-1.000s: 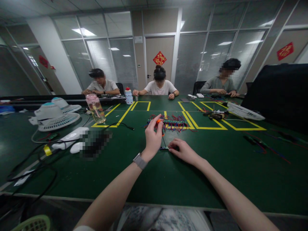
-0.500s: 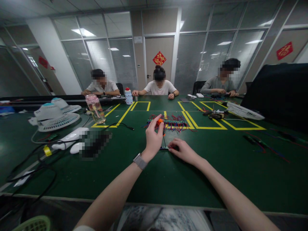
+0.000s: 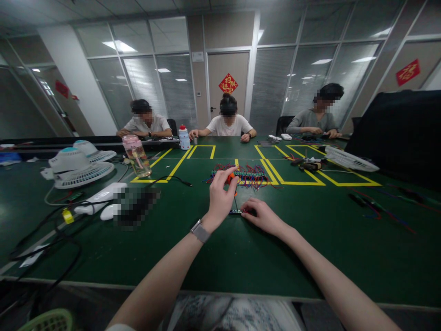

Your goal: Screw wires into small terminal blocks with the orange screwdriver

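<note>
My left hand (image 3: pixel 222 194) is closed around the orange handle of a screwdriver (image 3: pixel 231 177). The screwdriver stands nearly upright, and its thin dark shaft runs down to a small circuit board (image 3: pixel 236 212) on the green table. With thumb and fingertips, my right hand (image 3: pixel 261 215) grips the right end of that board, where a bit of red shows, probably wire. Just beyond my hands lies a row of green circuit boards (image 3: pixel 253 175) with many red and blue wires sticking out.
On the left are white fans (image 3: pixel 82 168), a pink-lided bottle (image 3: pixel 137 156), a white power strip (image 3: pixel 100 198) and black cables. Hand tools (image 3: pixel 309 164) and wired boards (image 3: pixel 367 202) lie on the right. Yellow tape marks the green table (image 3: pixel 275 266). Three people sit across it.
My left hand has shifted slightly at the screwdriver handle, its thumb and fingers a little differently placed. My right hand and the board stay put. Across the table, one person's hand has moved slightly.
</note>
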Available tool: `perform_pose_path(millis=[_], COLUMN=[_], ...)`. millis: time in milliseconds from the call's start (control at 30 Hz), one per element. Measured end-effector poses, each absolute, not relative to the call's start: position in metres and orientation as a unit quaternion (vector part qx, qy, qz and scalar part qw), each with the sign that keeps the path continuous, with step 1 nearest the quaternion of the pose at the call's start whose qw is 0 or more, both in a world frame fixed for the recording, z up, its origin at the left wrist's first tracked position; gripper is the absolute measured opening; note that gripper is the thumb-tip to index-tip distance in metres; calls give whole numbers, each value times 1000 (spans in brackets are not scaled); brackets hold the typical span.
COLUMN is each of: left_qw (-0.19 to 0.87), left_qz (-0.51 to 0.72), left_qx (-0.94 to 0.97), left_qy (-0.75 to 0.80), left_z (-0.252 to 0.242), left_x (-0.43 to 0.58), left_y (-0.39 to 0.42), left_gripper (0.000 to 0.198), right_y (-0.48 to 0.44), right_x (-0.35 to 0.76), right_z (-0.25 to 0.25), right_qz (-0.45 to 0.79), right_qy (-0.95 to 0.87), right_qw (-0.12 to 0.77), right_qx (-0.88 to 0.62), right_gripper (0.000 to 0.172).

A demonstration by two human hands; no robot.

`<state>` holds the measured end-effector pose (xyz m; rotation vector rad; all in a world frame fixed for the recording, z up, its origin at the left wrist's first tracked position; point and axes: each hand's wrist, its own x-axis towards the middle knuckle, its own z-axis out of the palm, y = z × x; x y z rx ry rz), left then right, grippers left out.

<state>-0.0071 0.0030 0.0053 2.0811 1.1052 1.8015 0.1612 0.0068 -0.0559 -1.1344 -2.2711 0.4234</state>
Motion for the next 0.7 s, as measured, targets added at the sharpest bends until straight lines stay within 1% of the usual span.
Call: perform_pose_path(millis=[67,133,233,300,467,533,700], left_qw=[59,52,74,84,42,29,70], left_qz=[602,601,599,599,604,606,598], left_qx=[697,695,703,707,698,691,707], left_qy=[385,393,378,367,382,394,370], left_z=[7,8,6,4,5,6,6], left_x=[-7,-7,-7,-7,-7,-7,-7], left_y=[0,-2,0,3,3,1,1], left_gripper=[21,23,32,34,24,23,34], right_y=[7,7,7,7,8,8,7], right_x=[161,161,161,161,161,161,161], right_z=[-56,-56,-56,-56,-57,-57,-56], right_qz=[156,155,156,157,160,157,158], right_qy=[-847,-848,-848,-847,-848,-848,-847], right_qw=[279,278,279,280,278,279,281], right_qx=[-424,-424,-423,-423,-422,-421,-423], right_gripper=[6,6,5,5,6,5,5])
